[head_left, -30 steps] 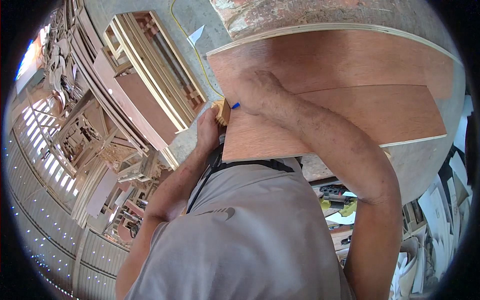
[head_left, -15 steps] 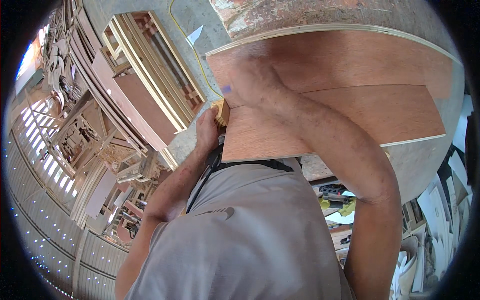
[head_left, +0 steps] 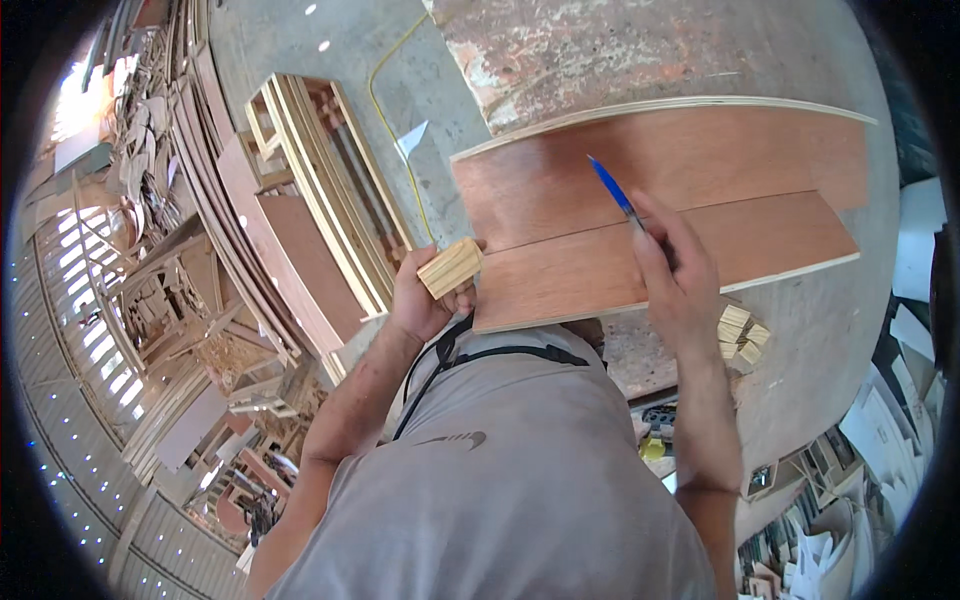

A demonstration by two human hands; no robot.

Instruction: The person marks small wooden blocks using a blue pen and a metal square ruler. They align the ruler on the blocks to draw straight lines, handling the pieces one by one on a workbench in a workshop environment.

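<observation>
Left hand (head_left: 416, 304) around 1 wooden block (head_left: 452, 267), right hand (head_left: 684, 288) around 1 blue pen (head_left: 609, 185)

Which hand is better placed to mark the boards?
Right, most likely: the right hand already holds the pen, over the boards in this view. The left hand is busy gripping a wood block by their left end.
</observation>
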